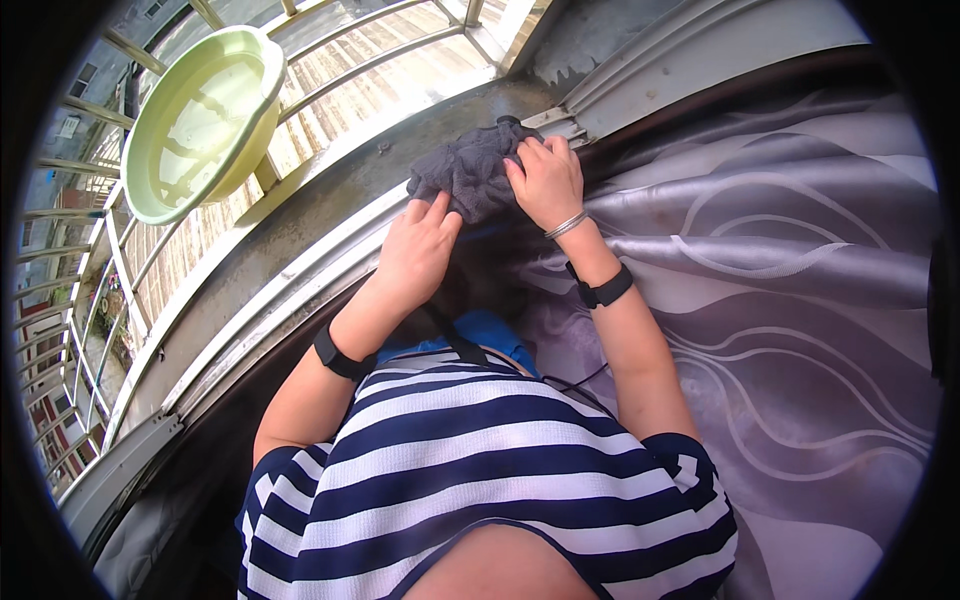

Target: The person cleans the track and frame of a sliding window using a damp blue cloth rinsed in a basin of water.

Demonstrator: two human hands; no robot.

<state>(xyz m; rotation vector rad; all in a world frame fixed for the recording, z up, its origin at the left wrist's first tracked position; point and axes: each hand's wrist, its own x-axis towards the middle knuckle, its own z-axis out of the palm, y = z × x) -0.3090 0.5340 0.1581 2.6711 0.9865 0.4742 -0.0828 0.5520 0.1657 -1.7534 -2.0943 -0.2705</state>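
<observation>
Strong daylight came from the far left, bleaching the pale slatted planks and shining in the water of the oval pale-green plastic basin. The satiny grey-purple curtain at the right showed a soft sheen. Deep shadow lay on the near side of the white metal window track. The crumpled dark-grey cloth looked fairly sharp; far-left buildings were indistinct, and fisheye distortion bowed straight edges toward a black rim.

The dark grey, bunched cloth looks matt and nappy; the pale green, oval plastic basin smooth; the long, whitish metal window track smooth but grimy; the purple-grey, wavy-patterned fabric curtain satin-glossy; the thin, silver metal bracelet shiny
</observation>
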